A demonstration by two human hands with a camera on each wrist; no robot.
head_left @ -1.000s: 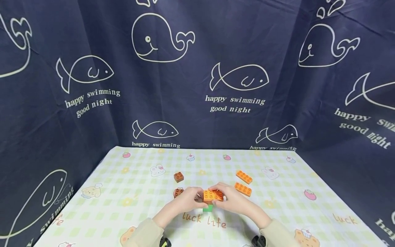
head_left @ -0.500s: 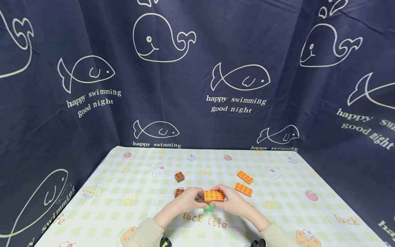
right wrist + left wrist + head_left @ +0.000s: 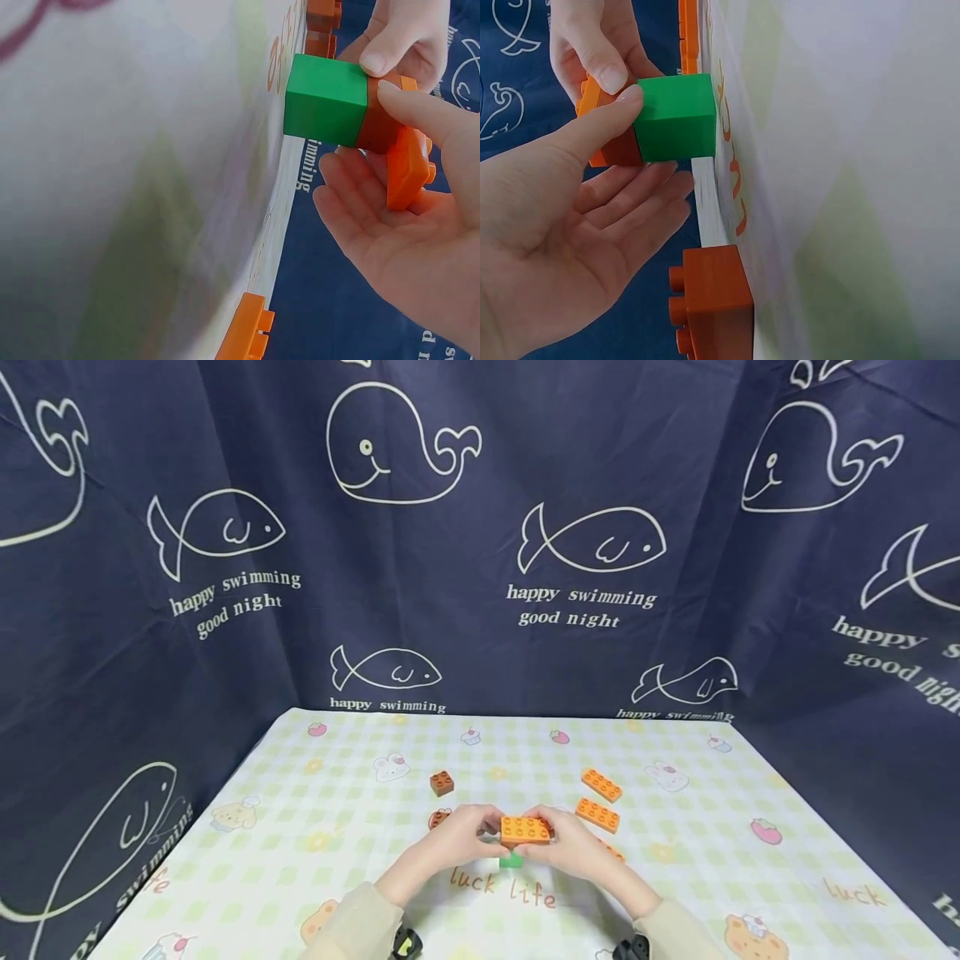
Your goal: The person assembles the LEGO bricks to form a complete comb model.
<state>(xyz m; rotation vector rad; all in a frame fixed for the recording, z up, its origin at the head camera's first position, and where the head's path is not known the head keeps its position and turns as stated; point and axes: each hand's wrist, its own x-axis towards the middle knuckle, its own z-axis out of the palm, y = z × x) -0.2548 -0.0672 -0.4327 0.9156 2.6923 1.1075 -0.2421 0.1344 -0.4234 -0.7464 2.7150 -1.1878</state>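
A stack of toy bricks stands upright on the tablecloth between both hands. Its base is a tall green block (image 3: 676,116), with a brown brick (image 3: 377,124) above it and a studded orange brick (image 3: 525,829) on top. In the right wrist view the orange brick juts out past the brown one. My left hand (image 3: 463,837) grips the stack from the left, its thumb on the brown brick beside the green block. From the other side my right hand (image 3: 566,842) grips it too, thumb likewise on the brown brick. The hands hide parts of the brown and orange bricks.
Left of the stack lie two brown bricks, one farther back (image 3: 442,782) and one partly behind the left hand (image 3: 438,818). Three orange bricks lie to the right: a far one (image 3: 602,783), a middle one (image 3: 597,814) and a half-hidden one (image 3: 612,850). A dark curtain (image 3: 465,568) surrounds the table.
Both hands stay on the stack, the right fingers now covering less of the orange brick's top. The head view shifts slightly, and the nearest loose orange brick shows more.
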